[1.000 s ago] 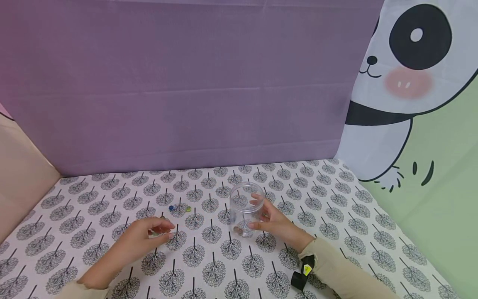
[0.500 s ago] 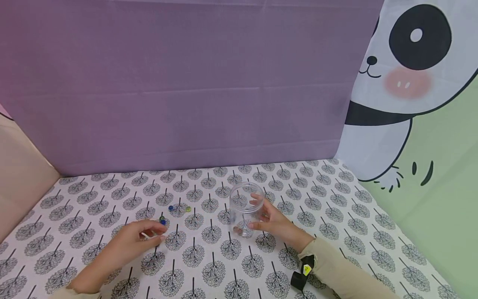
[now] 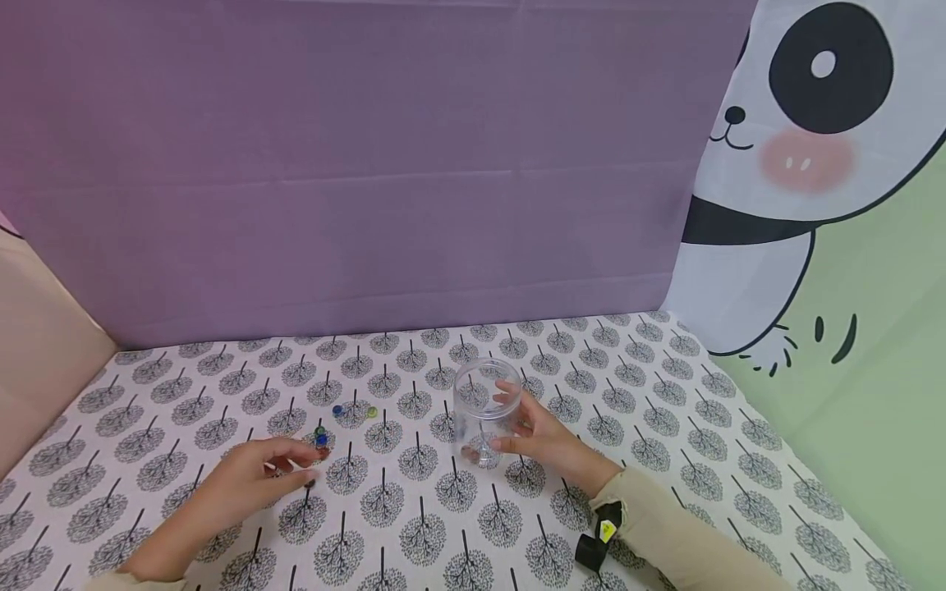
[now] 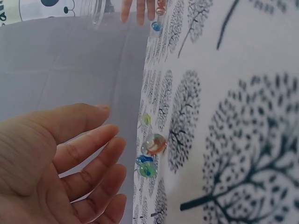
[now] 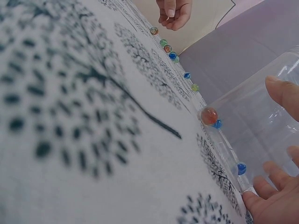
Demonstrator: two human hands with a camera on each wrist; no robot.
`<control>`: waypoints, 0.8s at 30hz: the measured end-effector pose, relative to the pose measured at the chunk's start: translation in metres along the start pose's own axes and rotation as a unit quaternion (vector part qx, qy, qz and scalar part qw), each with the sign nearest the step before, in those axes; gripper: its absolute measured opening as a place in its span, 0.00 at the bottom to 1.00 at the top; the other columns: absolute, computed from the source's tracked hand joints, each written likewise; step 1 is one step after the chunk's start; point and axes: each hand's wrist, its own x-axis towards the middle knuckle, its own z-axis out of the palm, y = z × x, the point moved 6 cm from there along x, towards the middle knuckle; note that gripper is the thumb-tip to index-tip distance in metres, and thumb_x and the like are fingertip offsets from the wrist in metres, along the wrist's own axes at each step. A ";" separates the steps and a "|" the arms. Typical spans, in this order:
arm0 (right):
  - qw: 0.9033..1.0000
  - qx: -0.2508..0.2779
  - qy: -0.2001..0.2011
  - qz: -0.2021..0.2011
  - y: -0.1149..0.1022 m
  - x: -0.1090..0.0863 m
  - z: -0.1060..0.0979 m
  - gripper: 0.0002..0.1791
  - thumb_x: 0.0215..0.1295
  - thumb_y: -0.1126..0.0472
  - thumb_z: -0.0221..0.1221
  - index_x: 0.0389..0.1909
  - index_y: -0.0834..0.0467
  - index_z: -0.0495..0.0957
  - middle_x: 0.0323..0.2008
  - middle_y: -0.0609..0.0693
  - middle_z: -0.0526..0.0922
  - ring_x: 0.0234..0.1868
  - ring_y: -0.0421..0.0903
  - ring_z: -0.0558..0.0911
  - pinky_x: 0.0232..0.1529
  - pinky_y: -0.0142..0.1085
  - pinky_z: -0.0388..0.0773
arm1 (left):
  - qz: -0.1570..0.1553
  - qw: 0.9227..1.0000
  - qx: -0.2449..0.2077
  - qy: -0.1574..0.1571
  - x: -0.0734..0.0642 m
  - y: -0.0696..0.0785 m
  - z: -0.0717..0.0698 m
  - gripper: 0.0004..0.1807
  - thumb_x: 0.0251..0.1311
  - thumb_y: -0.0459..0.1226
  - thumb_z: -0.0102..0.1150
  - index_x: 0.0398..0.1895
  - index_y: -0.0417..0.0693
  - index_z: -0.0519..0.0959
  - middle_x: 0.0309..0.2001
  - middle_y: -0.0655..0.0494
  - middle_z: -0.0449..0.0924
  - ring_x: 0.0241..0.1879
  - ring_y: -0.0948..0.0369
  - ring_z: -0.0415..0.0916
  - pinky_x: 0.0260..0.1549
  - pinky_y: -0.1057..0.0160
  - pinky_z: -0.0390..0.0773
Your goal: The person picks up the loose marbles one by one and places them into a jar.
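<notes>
Blue marble (image 3: 321, 441): sits on the counter (image 3: 436, 550), about 2 o'clock from the middle of the left hand. One second ago the hand hid it; now it shows well.
Green marble (image 3: 319, 431): close at 12 o'clock from that blue one. I cannot tell if the two touch.
Orange-red marble (image 3: 323, 452): right by the left fingertips. It was hidden half a second ago and shows now. I cannot tell if a finger touches it.
Left hand (image 3: 259, 476): fingers loose and a little bent, thumb apart, holding nothing. It has slid a bit toward 9 o'clock.
Far blue marble (image 3: 337, 410): near 2 o'clock from the left hand, in the same spot as before.
Yellow-green marble (image 3: 372, 412): at 3 o'clock from the far blue one. It has not moved.
Lone marble (image 5: 154, 31): about 7 o'clock from the left hand in the right wrist view.
Clear jar (image 3: 476, 414): stands upright, almost at 3 o'clock from the left hand, same place as before.
Jar marbles (image 5: 209, 115): one orange, two blue, low down in the jar.
Right hand (image 3: 547, 439): holds the jar from its 4 o'clock side, thumb in front. That grip looks the same as before.
Black gadget (image 3: 591, 555): by the right wrist, about 5 o'clock from the right hand.
</notes>
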 end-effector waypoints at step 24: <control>1.000 -0.001 -0.002 -0.001 -0.002 0.000 0.000 0.50 0.52 0.55 0.68 0.72 0.40 0.49 0.71 0.55 0.56 0.68 0.61 0.60 0.65 0.52 0.59 | 0.024 0.998 -0.020 -0.051 0.003 -0.016 0.008 0.16 0.54 0.39 0.65 0.44 0.40 0.80 0.39 0.54 0.81 0.34 0.69 0.73 0.34 0.69 0.77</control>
